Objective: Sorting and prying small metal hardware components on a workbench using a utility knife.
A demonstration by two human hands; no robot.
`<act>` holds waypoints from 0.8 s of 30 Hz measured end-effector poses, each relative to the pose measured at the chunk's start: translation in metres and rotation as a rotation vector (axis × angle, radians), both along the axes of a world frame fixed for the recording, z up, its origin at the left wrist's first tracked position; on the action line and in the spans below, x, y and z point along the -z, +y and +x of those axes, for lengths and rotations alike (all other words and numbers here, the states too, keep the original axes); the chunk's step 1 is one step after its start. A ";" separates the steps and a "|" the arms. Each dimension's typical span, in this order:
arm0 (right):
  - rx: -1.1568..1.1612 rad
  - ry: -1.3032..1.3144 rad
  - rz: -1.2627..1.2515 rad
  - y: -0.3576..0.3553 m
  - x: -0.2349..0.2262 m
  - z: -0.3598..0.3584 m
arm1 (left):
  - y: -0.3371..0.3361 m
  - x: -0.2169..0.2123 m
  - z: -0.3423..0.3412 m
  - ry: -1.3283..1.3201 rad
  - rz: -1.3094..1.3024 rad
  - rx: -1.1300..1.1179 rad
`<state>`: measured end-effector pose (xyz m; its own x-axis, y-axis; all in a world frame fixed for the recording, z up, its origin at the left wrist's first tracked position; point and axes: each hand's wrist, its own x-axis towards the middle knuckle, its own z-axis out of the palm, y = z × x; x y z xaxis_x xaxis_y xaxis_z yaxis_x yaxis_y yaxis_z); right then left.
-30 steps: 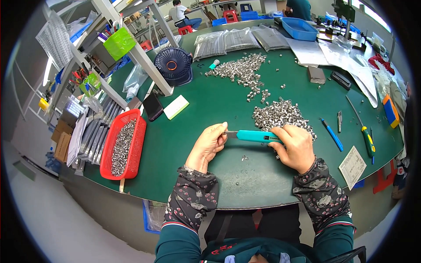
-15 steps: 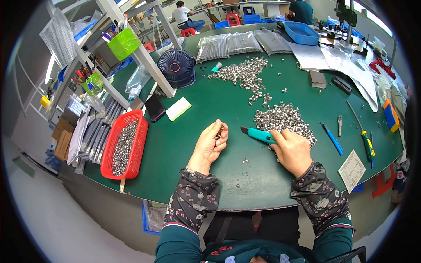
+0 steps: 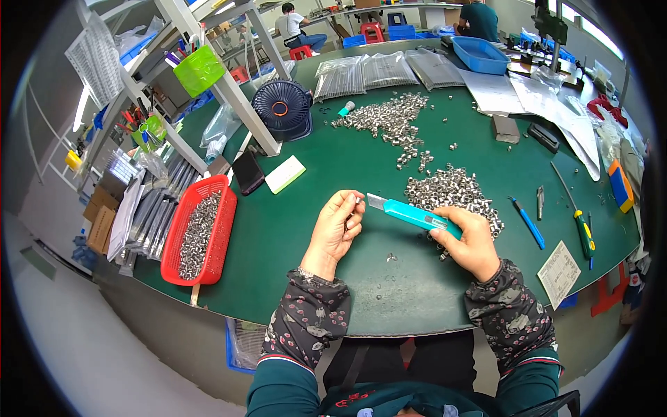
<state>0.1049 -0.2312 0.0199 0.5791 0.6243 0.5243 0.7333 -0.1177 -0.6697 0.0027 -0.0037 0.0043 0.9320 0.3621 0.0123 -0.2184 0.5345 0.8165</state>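
Inward-tilted left hand (image 3: 332, 231) in a pinch on a small metal piece (image 3: 358, 200), right hand (image 3: 474, 242) curled around a teal cutter (image 3: 408, 213)

The right hand (image 3: 471, 242) holds a teal cutter (image 3: 411, 213), the left hand (image 3: 333, 233) a metal piece (image 3: 358, 199).

This looks like a factory workshop: a broad green worktop (image 3: 278, 240) carries heaps of small metal rings (image 3: 455, 191), with more in a red basket (image 3: 221, 240). A screwdriver (image 3: 583, 235) lies at the right, packed plastic bags (image 3: 389, 71) line the far side, and a metal rack (image 3: 244, 111) stands at the left. Beyond, a person in white (image 3: 290, 26) sits on a red stool (image 3: 300, 53), near stacked blue bins (image 3: 401, 33).
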 end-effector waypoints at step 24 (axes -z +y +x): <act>0.070 -0.231 0.033 0.003 0.002 -0.006 | -0.012 -0.001 0.000 0.154 0.067 -0.110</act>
